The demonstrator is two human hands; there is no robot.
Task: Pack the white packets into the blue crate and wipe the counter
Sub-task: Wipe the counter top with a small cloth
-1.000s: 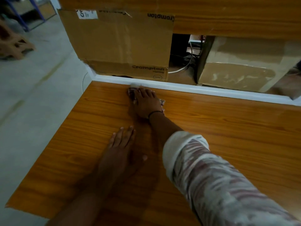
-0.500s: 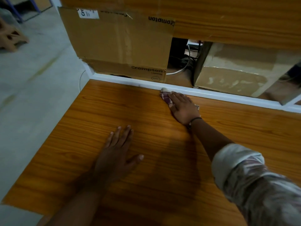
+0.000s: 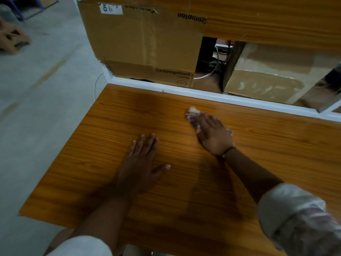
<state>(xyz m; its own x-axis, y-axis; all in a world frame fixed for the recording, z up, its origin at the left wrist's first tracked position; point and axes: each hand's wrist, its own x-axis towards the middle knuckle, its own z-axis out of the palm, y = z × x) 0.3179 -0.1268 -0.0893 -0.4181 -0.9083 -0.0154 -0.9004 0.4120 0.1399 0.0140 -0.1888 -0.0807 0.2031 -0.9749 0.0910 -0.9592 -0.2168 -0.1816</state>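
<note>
My right hand [image 3: 214,134] lies flat with straight fingers on a small white and purple cloth [image 3: 191,116], pressing it onto the orange wood-grain counter [image 3: 276,163] a little short of the white back edge. Most of the cloth is hidden under the palm. My left hand [image 3: 142,161] rests flat on the counter, fingers spread, to the left of and nearer than the right hand. No white packets or blue crate are in view.
Behind the counter's white rim [image 3: 230,97] stand a Crompton cardboard box [image 3: 144,43] and a taped cardboard box [image 3: 262,80], with cables between them. A wooden panel [image 3: 276,17] runs above. Grey floor [image 3: 36,89] lies past the counter's left edge.
My right hand slid the cloth rightward along the back edge, then back toward me and slightly left, away from the white rim. My left hand stayed flat in place.
</note>
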